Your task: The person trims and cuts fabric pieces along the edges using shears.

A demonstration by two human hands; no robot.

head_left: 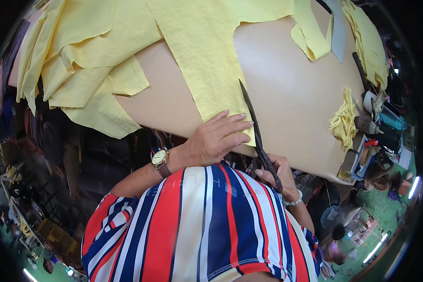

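A long piece of yellow cloth [202,56] runs from the far side of the table down to its near edge. My left hand [221,134] lies flat over the near end of this cloth, its fingers stretched to the right. Close beside those fingertips, large dark scissors [254,115] point away from me along the cloth's right edge. My right hand [278,171] grips their handles near my body. The blades look closed together, or nearly so; part of the lower handle is hidden by my hand and shirt.
More yellow cloth pieces [89,70] overlap at the left and hang over the table edge. Yellow scraps [345,122] lie crumpled on the tan table [296,94] at the right. A box of small items [355,162] stands at the right corner. A grey strip [337,33] lies far right.
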